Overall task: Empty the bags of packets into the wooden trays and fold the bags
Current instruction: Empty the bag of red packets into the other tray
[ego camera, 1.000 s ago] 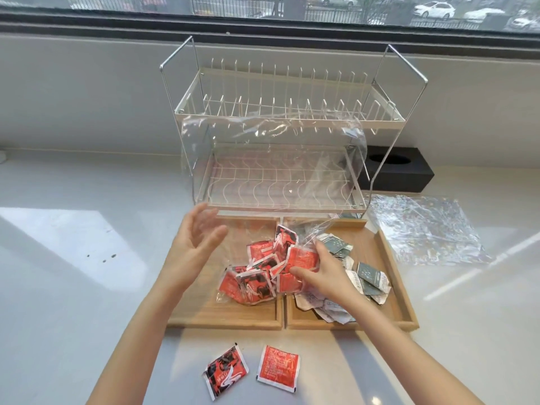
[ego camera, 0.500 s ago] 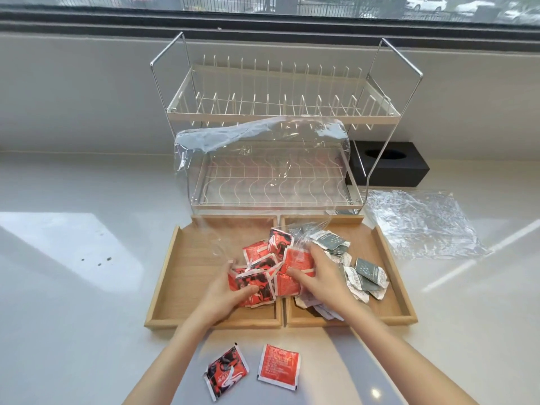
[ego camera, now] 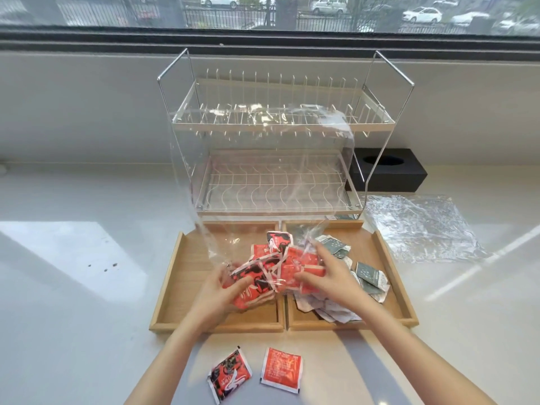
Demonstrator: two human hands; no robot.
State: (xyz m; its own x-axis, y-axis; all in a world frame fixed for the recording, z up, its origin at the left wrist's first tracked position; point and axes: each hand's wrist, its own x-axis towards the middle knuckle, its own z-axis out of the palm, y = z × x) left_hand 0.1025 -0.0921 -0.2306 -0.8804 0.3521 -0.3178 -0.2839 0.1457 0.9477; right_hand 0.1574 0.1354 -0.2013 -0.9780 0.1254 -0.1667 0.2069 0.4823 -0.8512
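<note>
Red packets [ego camera: 264, 277] sit bunched inside a clear plastic bag [ego camera: 263, 176] that stands tall over the seam between the two wooden trays, its loose top rising in front of the wire dish rack [ego camera: 277, 147]. The left hand [ego camera: 217, 293] grips the packet cluster through the film from the left, fingers curled round it; the right hand [ego camera: 327, 276] presses and pinches it from the right, fingers bent over the plastic. The left tray [ego camera: 175, 276] holds only the overhanging bundle, while the right tray [ego camera: 388, 258] already carries green and white packets [ego camera: 368, 276]. Two red packets [ego camera: 257, 371] lie on the bench [ego camera: 73, 287] in front of the trays, outside both.

The risks, as I judge them: the bundle straddles the divider, so a careless tip could spill red packets in among the green ones. More could slide over the near rim and join the strays. The slippery film may slip through the fingers, or the floppy top may snag on the rack. A second bag [ego camera: 420, 226] lies flat and crinkled beside the right tray.
</note>
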